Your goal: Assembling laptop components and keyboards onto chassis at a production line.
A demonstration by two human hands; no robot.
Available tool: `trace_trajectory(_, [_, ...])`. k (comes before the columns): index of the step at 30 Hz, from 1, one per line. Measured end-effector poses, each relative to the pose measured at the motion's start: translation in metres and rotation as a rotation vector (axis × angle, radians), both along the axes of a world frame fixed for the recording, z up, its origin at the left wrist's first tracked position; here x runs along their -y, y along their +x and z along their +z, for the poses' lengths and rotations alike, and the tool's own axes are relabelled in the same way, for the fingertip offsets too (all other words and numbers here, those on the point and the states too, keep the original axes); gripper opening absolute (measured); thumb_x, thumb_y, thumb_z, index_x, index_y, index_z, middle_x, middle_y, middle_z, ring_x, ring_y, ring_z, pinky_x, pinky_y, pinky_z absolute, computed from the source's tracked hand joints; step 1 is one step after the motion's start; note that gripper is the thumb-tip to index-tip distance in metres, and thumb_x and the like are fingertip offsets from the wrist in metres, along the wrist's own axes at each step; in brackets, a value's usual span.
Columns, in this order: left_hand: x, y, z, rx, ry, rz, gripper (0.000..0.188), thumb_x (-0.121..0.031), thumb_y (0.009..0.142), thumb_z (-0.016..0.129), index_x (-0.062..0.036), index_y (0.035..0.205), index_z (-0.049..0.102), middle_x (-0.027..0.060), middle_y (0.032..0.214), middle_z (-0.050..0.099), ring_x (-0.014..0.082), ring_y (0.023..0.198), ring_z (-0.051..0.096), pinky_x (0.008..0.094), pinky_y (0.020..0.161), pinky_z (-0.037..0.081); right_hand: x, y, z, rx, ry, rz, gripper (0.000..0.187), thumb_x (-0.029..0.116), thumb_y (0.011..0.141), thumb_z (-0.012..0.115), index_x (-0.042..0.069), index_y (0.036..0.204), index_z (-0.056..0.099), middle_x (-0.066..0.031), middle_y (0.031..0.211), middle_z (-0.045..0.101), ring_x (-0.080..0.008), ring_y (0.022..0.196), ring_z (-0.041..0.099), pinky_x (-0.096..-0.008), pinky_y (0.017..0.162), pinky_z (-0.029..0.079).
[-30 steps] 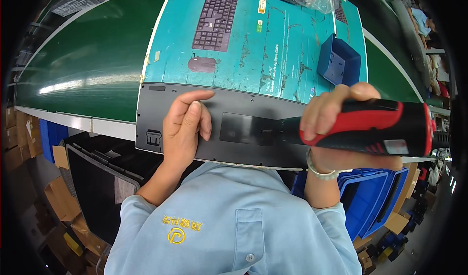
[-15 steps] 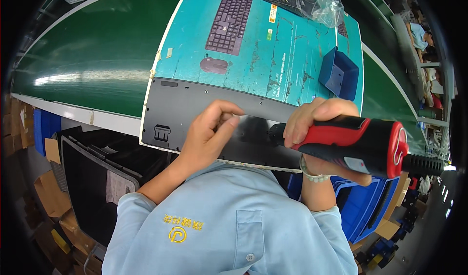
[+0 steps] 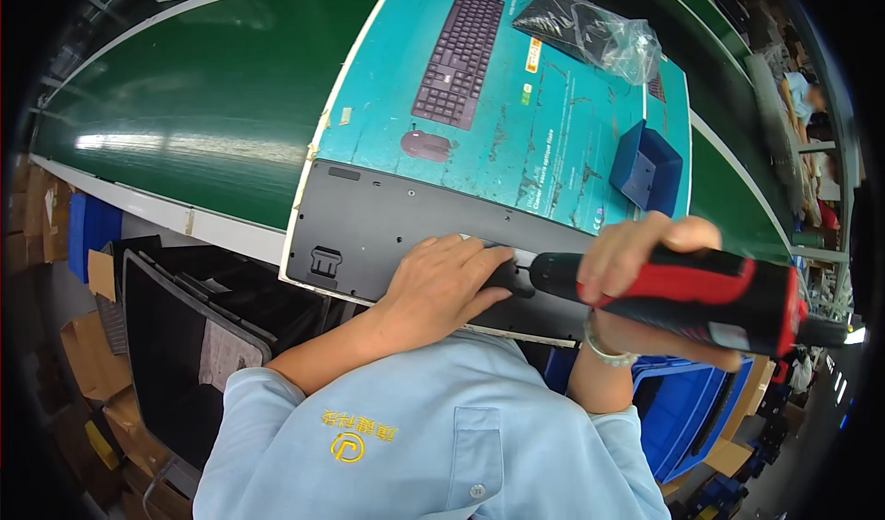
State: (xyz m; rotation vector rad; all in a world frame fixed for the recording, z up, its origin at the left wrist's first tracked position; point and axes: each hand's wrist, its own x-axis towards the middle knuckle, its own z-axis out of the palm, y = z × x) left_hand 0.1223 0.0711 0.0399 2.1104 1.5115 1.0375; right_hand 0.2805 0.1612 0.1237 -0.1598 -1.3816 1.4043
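Observation:
A dark grey keyboard lies underside up along the near edge of the teal board, its folding foot at the left. My right hand is closed around a red and black electric screwdriver, held almost level with its bit pointing left. The bit meets a small dark piece over the keyboard. Around that piece my left hand curls, thumb and forefinger on either side; what exactly they grip is partly hidden.
The teal printed board rests on a green worktop. On it are a blue open bin and a clear plastic bag with dark contents. A black crate stands below left, blue crates below right.
My left hand has moved right, to the screwdriver's tip, and its fingers have come round the dark piece. The screwdriver has shifted slightly right and down. The whole view has shifted a little.

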Motion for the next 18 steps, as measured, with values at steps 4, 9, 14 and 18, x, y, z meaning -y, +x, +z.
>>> trace_trajectory(4, [0.002,-0.003,0.002,0.100,0.013,-0.002,0.025,-0.017,0.080,0.071,-0.0086,0.102,0.062,0.0032,0.077,0.053,0.0213,0.066,0.053,0.0319,0.064,0.044,0.001,-0.006,0.015,-0.125,0.076,0.150,0.090,0.084,0.069,0.056,0.010,0.120,0.051,-0.0030,0.066,0.056,-0.0113,0.043,0.054,-0.0207,0.041,0.045])
trace_trajectory(9, [0.005,-0.012,-0.004,0.263,-0.004,-0.023,0.017,-0.012,0.082,0.069,-0.0078,0.097,0.062,0.0032,0.075,0.053,0.0213,0.064,0.053,0.0323,0.062,0.044,-0.003,-0.020,0.026,-0.167,0.008,0.117,0.083,0.078,0.072,0.061,0.014,0.122,0.049,-0.0005,0.066,0.056,-0.0075,0.044,0.054,-0.0183,0.041,0.044])
trace_trajectory(14, [0.007,-0.016,0.003,0.451,-0.091,-0.032,0.010,-0.011,0.084,0.066,-0.0069,0.092,0.062,0.0035,0.076,0.056,0.0216,0.064,0.053,0.0330,0.061,0.044,-0.004,-0.028,0.025,-0.199,-0.031,0.112,0.080,0.074,0.072,0.065,0.014,0.122,0.049,0.0005,0.066,0.055,-0.0064,0.044,0.054,-0.0180,0.040,0.044])
trace_trajectory(18, [0.012,-0.022,-0.002,0.313,-0.029,-0.056,0.009,-0.007,0.085,0.064,-0.0044,0.093,0.063,0.0053,0.076,0.058,0.0214,0.062,0.052,0.0317,0.061,0.043,-0.005,-0.021,0.028,-0.158,-0.062,0.186,0.078,0.073,0.075,0.063,0.015,0.125,0.047,-0.0052,0.070,0.058,-0.0128,0.047,0.057,-0.0227,0.043,0.047])
